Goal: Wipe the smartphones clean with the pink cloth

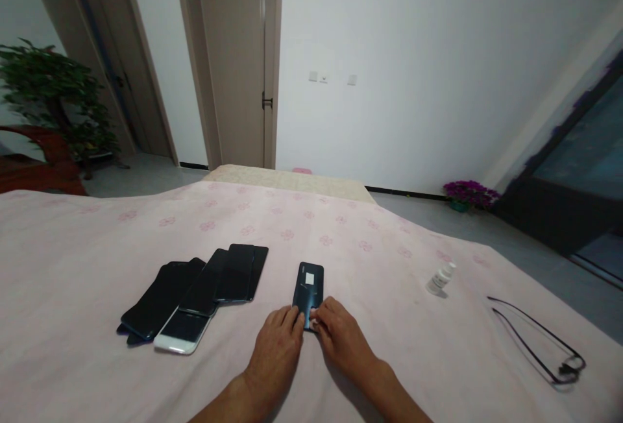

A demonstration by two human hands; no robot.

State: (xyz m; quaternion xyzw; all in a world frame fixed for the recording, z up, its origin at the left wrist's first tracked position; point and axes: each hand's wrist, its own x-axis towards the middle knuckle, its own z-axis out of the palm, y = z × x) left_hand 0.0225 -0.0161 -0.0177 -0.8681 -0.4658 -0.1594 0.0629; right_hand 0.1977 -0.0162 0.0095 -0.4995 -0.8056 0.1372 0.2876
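Dark-blue phone (308, 294) lying flat on pink cloth (384, 358), lower end between both hands.
Left hand (276, 343) rests its fingers, pressed together, at the near-left edge; right hand (341, 332) bunches its fingers over the lower end, though whether they pinch the pale scrap (314, 316) there I cannot tell. Probably light, stiff, slick and crack-prone: best held by the long sides.
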